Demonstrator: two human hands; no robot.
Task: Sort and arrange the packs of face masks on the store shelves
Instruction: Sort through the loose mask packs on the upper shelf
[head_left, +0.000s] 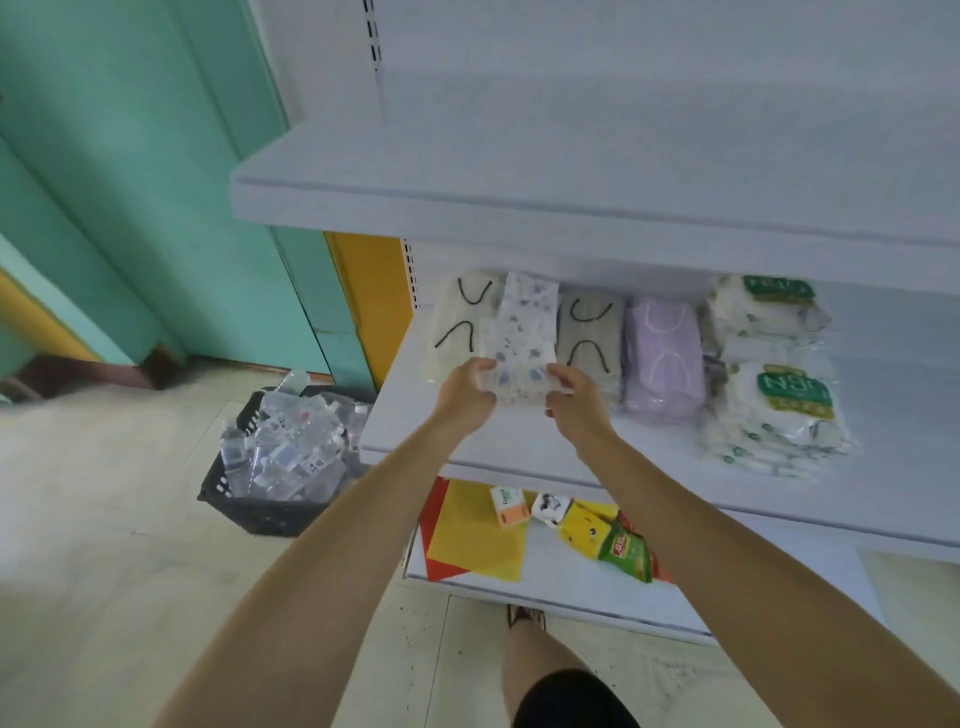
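My left hand (465, 387) and right hand (574, 395) pinch the near end of the patterned pack (524, 327); its long axis points far, between cream pack (454, 322) and grey pack (592, 332).
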